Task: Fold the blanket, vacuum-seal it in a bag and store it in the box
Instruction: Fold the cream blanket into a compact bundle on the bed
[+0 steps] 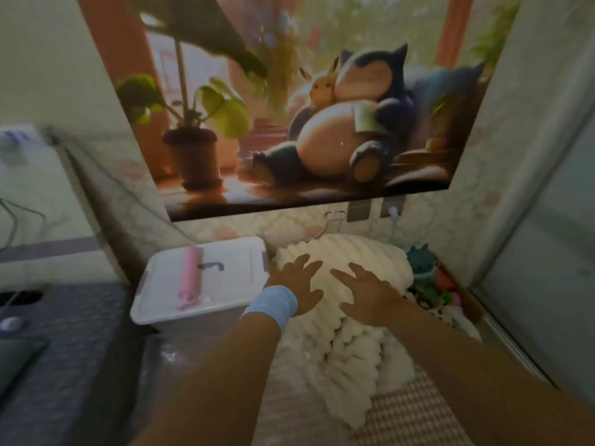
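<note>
Folding looks barely begun: left hand (297,284) and right hand (363,292) lie flat, fingers spread, on the bunched cream blanket (354,352) on the bed (418,416), the lidded box (240,268) at its nine o'clock (pink tube (190,278) on top), so next they should catch an edge and straighten it.

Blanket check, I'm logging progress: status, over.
Both open: left hand, right hand flat on cream blanket. Bunched, not yet folded. Closed storage box beside it, pink cylinder on top.
</note>
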A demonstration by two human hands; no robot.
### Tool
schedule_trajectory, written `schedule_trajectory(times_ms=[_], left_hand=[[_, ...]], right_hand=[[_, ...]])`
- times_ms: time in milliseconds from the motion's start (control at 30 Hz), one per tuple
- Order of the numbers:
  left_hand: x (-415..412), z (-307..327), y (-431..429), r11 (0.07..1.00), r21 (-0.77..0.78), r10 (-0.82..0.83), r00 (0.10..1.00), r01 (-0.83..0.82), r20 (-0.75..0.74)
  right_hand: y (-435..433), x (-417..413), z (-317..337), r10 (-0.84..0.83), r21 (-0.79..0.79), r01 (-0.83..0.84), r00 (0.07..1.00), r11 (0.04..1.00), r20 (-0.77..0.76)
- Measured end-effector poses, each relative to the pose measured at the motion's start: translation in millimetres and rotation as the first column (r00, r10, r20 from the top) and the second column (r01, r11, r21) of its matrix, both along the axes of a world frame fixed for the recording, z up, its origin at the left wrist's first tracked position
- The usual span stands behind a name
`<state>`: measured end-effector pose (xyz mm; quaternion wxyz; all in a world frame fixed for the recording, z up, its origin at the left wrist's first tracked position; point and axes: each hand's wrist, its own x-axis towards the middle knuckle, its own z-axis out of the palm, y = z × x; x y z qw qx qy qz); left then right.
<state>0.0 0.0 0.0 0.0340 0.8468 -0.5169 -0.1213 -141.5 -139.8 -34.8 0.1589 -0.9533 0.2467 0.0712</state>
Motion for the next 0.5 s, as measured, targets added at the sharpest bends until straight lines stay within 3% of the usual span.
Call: schedule_trajectory(times_ms=[100, 300, 500], left_hand=[[1.9, -47.0, -30.4, 0.999, 0.041, 0.008, 1.0, -0.007, -0.023], [12.0, -133.7, -90.6, 0.991, -0.093, 0.09, 0.995, -0.094, -0.047], [-2.5, -206.3, -95.1, 0.969, -0.223, 0.075, 0.986, -0.107, -0.149]], right_hand=[[-28.6, 4.7, -39.2, -0.016, -0.086, 0.016, 1.0, 0.996, -0.006], [-79.8, 39.6, -112.5, -0.195, -0.2, 0.221, 0.971, 0.954, 0.14], [-90.1, 44.1, -166.0, -0.166, -0.295, 0.189, 0.981, 0.936, 0.101]])
